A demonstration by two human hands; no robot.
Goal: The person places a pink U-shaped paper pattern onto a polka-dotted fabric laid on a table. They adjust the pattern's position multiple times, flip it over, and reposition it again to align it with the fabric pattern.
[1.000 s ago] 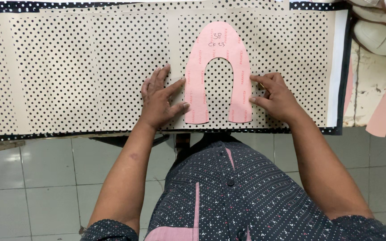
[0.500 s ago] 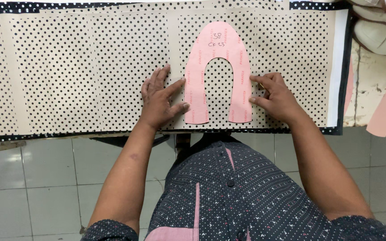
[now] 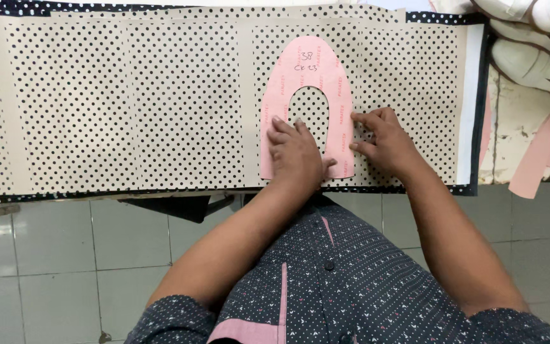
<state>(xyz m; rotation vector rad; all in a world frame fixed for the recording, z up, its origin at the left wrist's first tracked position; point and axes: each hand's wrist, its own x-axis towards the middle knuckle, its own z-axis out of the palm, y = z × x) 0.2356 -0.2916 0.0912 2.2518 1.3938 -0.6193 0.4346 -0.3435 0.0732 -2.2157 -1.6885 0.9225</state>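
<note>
Pink horseshoe-shaped pattern piece [image 3: 307,70] lies flat on the cream polka-dot fabric [image 3: 128,102], arch pointing away from us, the two legs ending just short of the fabric's near edge. Some handwriting sits near the arch top; we skip it.

Change versus half a second ago: our left hand [image 3: 297,156] has moved. It was flat on the fabric just left of the pattern's left leg. Now it sits palm-down across the lower part of the pattern, fingers loosely spread, fingertips on the left leg and into the cutout gap, thumb toward the right leg. Holding nothing, just pressing.

Our right hand [image 3: 383,143] is about where it was: open, fingers extended, tips touching the outer edge of the right leg, heel on the fabric beside it. No pinch, no tool in view.

Read: the pattern itself looks unshifted. Our judgement is that the hold goes from bracing at the sides to pinning from above, so the piece is better fixed against sliding.

Outward: fabric spans the worktable, dark dotted border [image 3: 475,108] along the edges. Off the right end, pale shoe lasts [image 3: 529,44] stacked top right, more pink pattern pieces [image 3: 549,153] hanging below them. Tiled floor [image 3: 52,255] under the near edge.
</note>
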